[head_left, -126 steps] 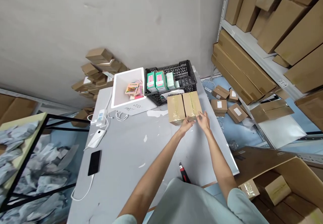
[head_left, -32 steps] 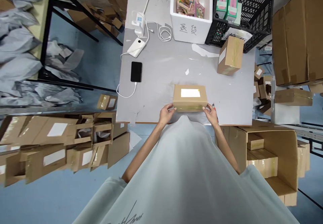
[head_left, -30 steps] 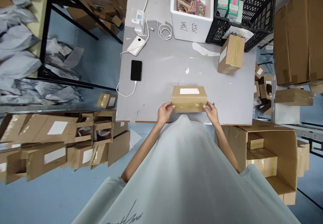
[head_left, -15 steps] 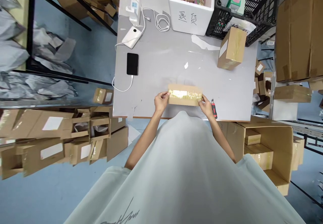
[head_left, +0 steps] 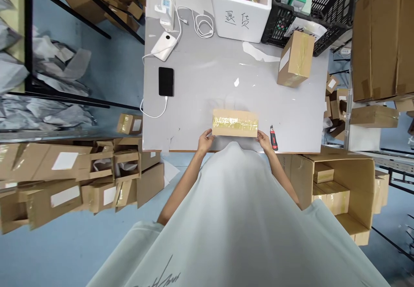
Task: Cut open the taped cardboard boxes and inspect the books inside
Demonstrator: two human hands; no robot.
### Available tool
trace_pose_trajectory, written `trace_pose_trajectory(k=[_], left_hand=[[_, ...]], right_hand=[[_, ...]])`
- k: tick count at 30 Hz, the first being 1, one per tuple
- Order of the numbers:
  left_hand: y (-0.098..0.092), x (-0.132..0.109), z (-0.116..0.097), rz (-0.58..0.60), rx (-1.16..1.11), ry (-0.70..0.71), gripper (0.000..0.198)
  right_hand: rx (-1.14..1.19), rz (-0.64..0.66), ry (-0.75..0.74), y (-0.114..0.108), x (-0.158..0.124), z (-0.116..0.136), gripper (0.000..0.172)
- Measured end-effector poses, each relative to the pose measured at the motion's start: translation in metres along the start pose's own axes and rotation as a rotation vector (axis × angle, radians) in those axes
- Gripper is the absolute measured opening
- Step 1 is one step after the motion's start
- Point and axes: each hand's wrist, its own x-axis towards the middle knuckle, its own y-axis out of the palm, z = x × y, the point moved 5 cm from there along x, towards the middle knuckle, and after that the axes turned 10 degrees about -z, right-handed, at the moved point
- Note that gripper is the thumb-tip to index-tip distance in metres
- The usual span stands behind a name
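A brown cardboard box [head_left: 235,123] lies flat near the front edge of the grey table [head_left: 200,101], its shiny taped side facing up. My left hand [head_left: 205,139] is at the box's near left corner, fingertips just touching it. My right hand [head_left: 264,140] is at the near right corner in the same way. Both hands have loose fingers and no grip round the box. A red and black utility knife [head_left: 273,137] lies just right of my right hand.
A second taped box [head_left: 296,58] stands at the table's back right, in front of a black crate [head_left: 326,15] and a white bin [head_left: 241,11]. A phone [head_left: 166,81] and power bank [head_left: 164,46] lie left. An open carton [head_left: 343,183] stands on the floor to the right, and several flattened boxes [head_left: 80,179] lie to the left.
I pulled one box from the far pair to the front edge and turned it over, so the tape faces up instead of the label. My hands slid off its ends to the near corners.
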Motion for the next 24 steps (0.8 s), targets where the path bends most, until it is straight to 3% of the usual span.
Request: trace_pose_trajectory(k=[7, 11, 17, 21, 24], left_hand=[[0.020, 0.002, -0.013, 0.069, -0.021, -0.016, 0.055], [0.016, 0.002, -0.021, 0.026, -0.040, 0.039, 0.058], [0.005, 0.006, -0.038, 0.010, -0.094, 0.196, 0.045], [0.004, 0.009, -0.048, 0.056, -0.068, 0.254, 0.042], [0.005, 0.008, -0.048, 0.066, -0.059, 0.204, 0.045]], right_hand=[[-0.028, 0.021, -0.095, 0.017, -0.004, 0.013, 0.043], [-0.040, -0.015, -0.120, 0.005, -0.007, 0.021, 0.038], [-0.080, -0.074, -0.259, -0.015, -0.006, 0.053, 0.045], [-0.319, -0.024, -0.296, -0.017, 0.000, 0.064, 0.034], [-0.297, 0.018, -0.281, -0.016, 0.002, 0.058, 0.038]])
